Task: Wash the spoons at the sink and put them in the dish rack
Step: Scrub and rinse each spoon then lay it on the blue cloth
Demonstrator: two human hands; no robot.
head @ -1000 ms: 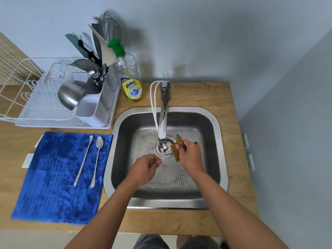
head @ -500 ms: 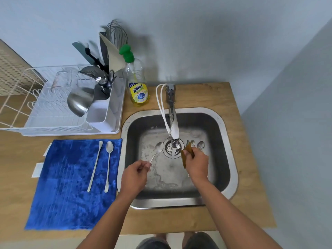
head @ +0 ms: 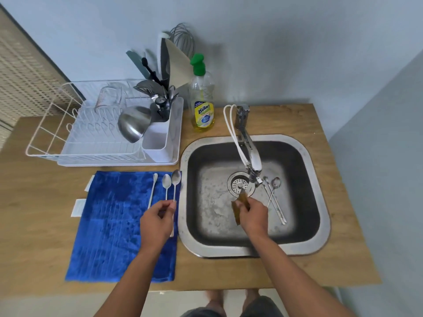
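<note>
left hand over the blue cloth's right edge, pinching a spoon by its handle, bowl pointing away, next to 2 more spoons lying on the cloth. right hand in the sink, gripping a brown sponge just below the drain. 2 spoons in the basin, crossed, right of the faucet. dish rack at back left of counter w/ steel bowl; soap bottle betw rack & faucet.

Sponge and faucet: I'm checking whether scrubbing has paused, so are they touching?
Apart. The head view shows the sponge, pinched in the right hand, below the faucet spout, with bare sink floor between them.
</note>
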